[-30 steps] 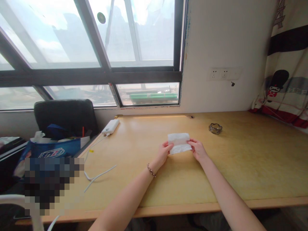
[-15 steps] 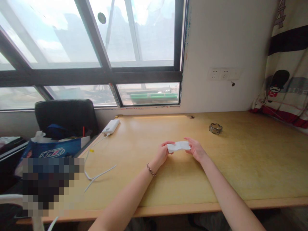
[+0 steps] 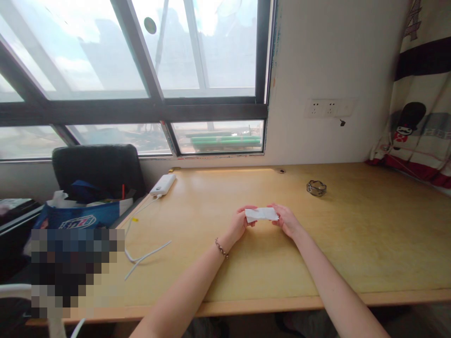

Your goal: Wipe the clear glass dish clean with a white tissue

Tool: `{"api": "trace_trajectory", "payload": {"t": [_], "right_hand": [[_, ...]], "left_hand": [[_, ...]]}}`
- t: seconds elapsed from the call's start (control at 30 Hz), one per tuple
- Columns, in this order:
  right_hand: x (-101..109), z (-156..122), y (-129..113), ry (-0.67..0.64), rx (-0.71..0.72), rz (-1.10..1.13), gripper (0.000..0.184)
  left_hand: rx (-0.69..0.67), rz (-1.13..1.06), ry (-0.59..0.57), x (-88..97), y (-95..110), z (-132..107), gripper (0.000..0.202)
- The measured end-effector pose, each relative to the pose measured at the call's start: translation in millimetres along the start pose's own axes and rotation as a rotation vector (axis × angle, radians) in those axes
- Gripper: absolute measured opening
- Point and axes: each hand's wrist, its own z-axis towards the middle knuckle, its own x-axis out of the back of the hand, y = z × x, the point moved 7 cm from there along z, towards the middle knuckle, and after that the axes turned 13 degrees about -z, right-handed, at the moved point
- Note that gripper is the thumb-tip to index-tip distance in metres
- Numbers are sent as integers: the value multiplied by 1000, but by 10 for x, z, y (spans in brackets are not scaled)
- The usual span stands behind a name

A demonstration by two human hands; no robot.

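Note:
Both of my hands hold a white folded tissue (image 3: 261, 214) just above the middle of the wooden desk (image 3: 352, 244). My left hand (image 3: 240, 223), with a beaded bracelet on its wrist, pinches the tissue's left end. My right hand (image 3: 287, 219) pinches the right end, fingers curled over the top edge. The tissue is a narrow flat strip between them.
A small glass ashtray (image 3: 316, 188) sits on the desk to the far right of my hands. A white power bank (image 3: 162, 184) with a white cable (image 3: 144, 256) lies at the desk's left. A black chair (image 3: 98, 169) loaded with bags stands left of the desk. A curtain (image 3: 416, 103) hangs right.
The tissue was a taller sheet a second ago; my hands folded it down into a narrow strip and now grip it closer together.

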Motion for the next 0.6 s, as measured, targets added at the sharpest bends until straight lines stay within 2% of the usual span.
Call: {"api": "trace_trajectory", "payload": {"t": [0.13,0.4,0.5,0.6], "right_hand": [[19,10,9,16,15,-17,25],[123,47,-34,116,121,-67,32],[191,46,-91,203,201,-142,34],[182,16,-164,231,280,-215,36]], "left_hand": [[-2,96,-13,-44,25,-42,14],[-70,383,-21,-90,59,-70,16],[-93,325,-49,-118,83,-89,19],[-49,181,-26,-103,73,-87,29]]}}
